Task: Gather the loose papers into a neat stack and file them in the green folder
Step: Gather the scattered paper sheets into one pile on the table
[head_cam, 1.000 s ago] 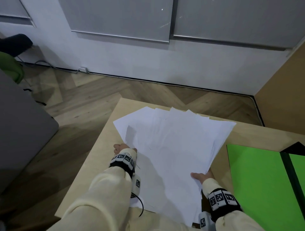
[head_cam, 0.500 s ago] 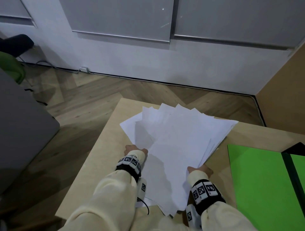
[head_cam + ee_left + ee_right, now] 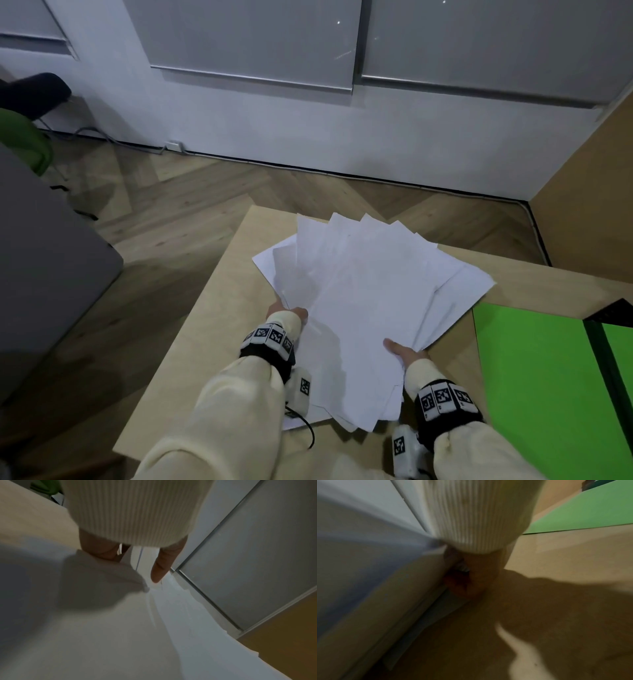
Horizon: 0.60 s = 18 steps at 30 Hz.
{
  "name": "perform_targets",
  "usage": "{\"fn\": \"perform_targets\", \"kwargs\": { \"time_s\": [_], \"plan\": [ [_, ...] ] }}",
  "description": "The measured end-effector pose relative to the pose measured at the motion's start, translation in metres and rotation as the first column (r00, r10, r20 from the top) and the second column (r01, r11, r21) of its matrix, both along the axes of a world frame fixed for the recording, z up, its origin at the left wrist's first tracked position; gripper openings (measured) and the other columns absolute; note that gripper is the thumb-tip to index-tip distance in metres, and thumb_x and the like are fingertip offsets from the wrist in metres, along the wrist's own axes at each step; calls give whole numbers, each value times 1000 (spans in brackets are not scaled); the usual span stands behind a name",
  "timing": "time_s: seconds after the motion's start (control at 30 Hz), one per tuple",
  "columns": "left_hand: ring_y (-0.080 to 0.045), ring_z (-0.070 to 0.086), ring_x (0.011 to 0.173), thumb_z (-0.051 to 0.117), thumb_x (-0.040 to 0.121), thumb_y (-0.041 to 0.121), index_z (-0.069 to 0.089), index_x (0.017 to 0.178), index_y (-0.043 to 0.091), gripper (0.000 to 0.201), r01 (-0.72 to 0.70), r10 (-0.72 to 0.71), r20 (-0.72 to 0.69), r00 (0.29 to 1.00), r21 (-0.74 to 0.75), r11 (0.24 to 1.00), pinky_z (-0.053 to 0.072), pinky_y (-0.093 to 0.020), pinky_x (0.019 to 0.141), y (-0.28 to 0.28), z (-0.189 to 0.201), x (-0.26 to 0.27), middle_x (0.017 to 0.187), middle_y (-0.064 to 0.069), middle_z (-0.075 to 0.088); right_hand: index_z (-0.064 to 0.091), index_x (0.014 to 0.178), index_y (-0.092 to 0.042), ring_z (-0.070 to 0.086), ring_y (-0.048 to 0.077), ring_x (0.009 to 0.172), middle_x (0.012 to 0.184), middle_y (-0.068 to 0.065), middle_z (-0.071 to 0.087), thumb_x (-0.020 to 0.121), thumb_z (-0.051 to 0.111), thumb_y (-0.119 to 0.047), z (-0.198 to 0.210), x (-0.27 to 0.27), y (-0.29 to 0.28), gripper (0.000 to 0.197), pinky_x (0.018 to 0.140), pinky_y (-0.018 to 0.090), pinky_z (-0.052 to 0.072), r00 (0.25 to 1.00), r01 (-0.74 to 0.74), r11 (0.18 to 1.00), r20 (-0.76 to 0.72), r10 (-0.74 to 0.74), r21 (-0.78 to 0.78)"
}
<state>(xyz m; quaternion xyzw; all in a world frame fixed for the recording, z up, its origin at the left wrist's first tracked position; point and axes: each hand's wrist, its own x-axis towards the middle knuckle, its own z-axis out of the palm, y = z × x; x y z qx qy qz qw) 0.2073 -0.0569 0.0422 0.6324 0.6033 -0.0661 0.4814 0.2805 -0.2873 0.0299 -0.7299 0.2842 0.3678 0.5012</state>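
Observation:
A fan of several white papers lies spread on the light wooden table, with its near end gathered between my hands. My left hand grips the fan's left edge. In the left wrist view the thumb lies on top of the papers and the fingers go under them. My right hand holds the right edge, thumb on top; the blurred right wrist view shows its fingers beneath the papers. The green folder lies flat to the right, also in the right wrist view.
The table's left and far edges drop to a herringbone wood floor. A grey piece of furniture stands at the left. A brown panel rises at the right. A dark object sits at the folder's far corner.
Both hands have moved closer together, and the fan of papers has narrowed and swung toward the table's far edge. The folder has not moved.

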Motion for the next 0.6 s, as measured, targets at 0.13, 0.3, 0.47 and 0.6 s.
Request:
{"fn": "perform_targets", "kwargs": {
  "time_s": [0.13, 0.3, 0.47, 0.6],
  "plan": [
    [-30, 57, 114, 65, 69, 19, 43, 131, 10, 66, 85, -83, -50, 995, 39, 996, 48, -33, 97, -1, 8, -2, 129, -11, 53, 15, 146, 3, 34, 34, 137, 152, 19, 27, 82, 67, -21, 8, 2, -7, 86, 113, 41, 30, 1000, -15, 993, 2, 16, -120],
    [-14, 6, 148, 60, 74, 43, 7, 151, 26, 94, 592, -542, -261, 799, 181, 785, 15, -42, 119, -2, 3, -22, 159, 11, 12, 19, 143, 6, 32, 33, 138, 152, 19, 25, 88, 58, -22, 21, 8, -36, 74, 109, 38, 31, 992, -86, 969, 70, 105, -234],
    [-13, 16, 146, 58, 72, 55, 19, 148, 23, 92, 709, -655, -271, 705, 275, 649, 12, -43, 120, -3, 3, -43, 155, 8, 21, 27, 139, 10, 37, 35, 134, 147, 23, 34, 86, 62, -14, 30, 8, -60, 68, 109, 38, 31, 990, -40, 965, 124, 74, -260],
    [-13, 27, 142, 55, 76, 57, 39, 141, 22, 76, 809, -766, -275, 581, 297, 507, 13, -42, 121, -7, 4, -63, 153, 10, 25, 21, 143, 9, 32, 33, 138, 151, 22, 27, 88, 60, -11, 43, 14, -60, 70, 112, 33, 24, 967, 45, 966, 253, 21, -255]
  ]
}}
